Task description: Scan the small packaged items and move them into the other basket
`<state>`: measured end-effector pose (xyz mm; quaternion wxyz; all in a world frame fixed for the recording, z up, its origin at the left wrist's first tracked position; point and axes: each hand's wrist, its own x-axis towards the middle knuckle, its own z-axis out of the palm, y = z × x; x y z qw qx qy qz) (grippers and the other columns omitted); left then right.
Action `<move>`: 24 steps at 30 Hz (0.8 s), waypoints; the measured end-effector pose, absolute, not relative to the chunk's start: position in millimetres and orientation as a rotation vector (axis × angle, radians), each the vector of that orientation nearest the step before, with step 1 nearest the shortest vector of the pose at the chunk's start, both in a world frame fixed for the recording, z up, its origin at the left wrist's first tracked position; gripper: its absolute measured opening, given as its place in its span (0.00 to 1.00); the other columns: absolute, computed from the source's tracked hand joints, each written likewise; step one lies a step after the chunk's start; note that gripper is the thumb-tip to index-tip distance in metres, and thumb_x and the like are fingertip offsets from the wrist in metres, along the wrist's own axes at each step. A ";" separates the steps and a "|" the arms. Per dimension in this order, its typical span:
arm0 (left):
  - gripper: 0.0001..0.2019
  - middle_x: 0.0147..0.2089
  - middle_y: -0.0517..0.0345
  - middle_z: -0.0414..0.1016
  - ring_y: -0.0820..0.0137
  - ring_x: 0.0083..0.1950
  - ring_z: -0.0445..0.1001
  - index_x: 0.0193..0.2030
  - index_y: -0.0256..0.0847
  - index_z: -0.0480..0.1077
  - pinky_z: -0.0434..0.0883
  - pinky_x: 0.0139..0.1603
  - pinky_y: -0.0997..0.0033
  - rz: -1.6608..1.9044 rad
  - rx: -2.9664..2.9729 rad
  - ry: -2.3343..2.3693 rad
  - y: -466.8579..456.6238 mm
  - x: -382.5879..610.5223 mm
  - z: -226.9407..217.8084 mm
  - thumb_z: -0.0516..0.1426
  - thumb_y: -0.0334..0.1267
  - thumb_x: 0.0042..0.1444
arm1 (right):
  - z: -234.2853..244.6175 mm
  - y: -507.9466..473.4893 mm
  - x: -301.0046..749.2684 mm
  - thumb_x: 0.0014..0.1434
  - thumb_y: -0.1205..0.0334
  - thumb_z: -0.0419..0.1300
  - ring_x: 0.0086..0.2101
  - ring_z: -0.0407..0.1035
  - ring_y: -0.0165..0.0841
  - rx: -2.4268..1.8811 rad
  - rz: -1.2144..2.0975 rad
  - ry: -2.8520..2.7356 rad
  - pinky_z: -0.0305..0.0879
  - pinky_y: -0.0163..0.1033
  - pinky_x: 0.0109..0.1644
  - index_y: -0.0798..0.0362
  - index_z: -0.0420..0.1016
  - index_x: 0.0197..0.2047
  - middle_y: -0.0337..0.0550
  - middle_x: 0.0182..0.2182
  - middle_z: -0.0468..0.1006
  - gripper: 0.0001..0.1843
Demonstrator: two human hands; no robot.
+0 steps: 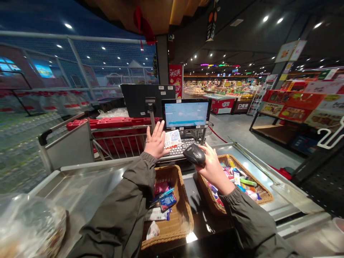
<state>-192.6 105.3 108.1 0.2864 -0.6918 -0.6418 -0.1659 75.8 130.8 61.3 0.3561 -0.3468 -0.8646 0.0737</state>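
I'd call the left basket and right basket rough wicker, 2 coarse weaves, while the counter is smooth, shiny metal. The barcode scanner looks like hard plastic, mostly matt; the monitor screen is slick and glossy. Creased cloth with a faint sheen makes up the jacket sleeves, and the bag is clear, crinkly, shiny plastic film

Tight lane btwn L basket & R basket.
I can reach thru, below scanner; packet part-blocks keyboard, monitor stops fwd reach; steel counter passable btwn plastic bag & my L sleeve.
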 end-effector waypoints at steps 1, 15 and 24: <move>0.36 0.76 0.37 0.34 0.45 0.76 0.37 0.58 0.29 0.68 0.27 0.72 0.38 -0.448 -1.851 -1.719 104.1 -194.4 106.9 0.64 0.50 0.46 | 60.5 130.7 75.0 0.49 0.65 0.59 0.67 0.47 0.58 -0.893 0.194 -2.235 0.45 0.73 0.65 0.55 0.74 0.50 0.57 0.60 0.67 0.23; 0.34 0.76 0.40 0.34 0.45 0.76 0.39 0.56 0.31 0.69 0.29 0.72 0.36 -0.400 -1.806 -1.827 68.4 -220.9 85.3 0.64 0.51 0.46 | 51.9 123.6 52.7 0.49 0.65 0.59 0.67 0.46 0.58 -0.850 0.243 -2.251 0.45 0.73 0.65 0.55 0.73 0.52 0.58 0.61 0.66 0.25; 0.34 0.76 0.40 0.35 0.46 0.76 0.39 0.56 0.32 0.70 0.31 0.72 0.36 -0.295 -1.801 -1.904 37.8 -234.2 45.0 0.63 0.53 0.46 | 41.3 123.8 39.4 0.50 0.63 0.59 0.67 0.47 0.58 -0.794 0.245 -2.245 0.46 0.72 0.65 0.55 0.73 0.51 0.59 0.60 0.67 0.23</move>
